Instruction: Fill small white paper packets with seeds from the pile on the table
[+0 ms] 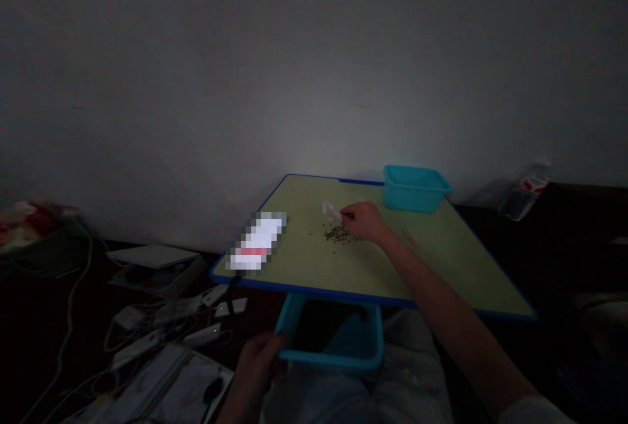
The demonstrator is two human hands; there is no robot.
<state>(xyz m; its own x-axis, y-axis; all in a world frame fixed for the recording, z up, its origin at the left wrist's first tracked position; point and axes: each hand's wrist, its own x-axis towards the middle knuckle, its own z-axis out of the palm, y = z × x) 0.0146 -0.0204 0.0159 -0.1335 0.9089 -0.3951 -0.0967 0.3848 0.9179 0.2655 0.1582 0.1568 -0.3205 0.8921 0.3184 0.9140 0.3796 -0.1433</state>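
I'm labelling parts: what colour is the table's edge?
The edge is blue, seen best in the head view.

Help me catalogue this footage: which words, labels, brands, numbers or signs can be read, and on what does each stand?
No text can be read.
Glowing white rectangle with a red band: pixelated, unreadable.
Red-and-white label on the tilted clear plastic container: too small and blurred.
Turquoise rectangular plastic tub by the left hand: no lettering visible.

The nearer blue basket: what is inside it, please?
The basket holds a dark mass, too dim to identify, mostly toward its left; some bare blue surface shows at right. Whatever lies beneath the mass is covered.
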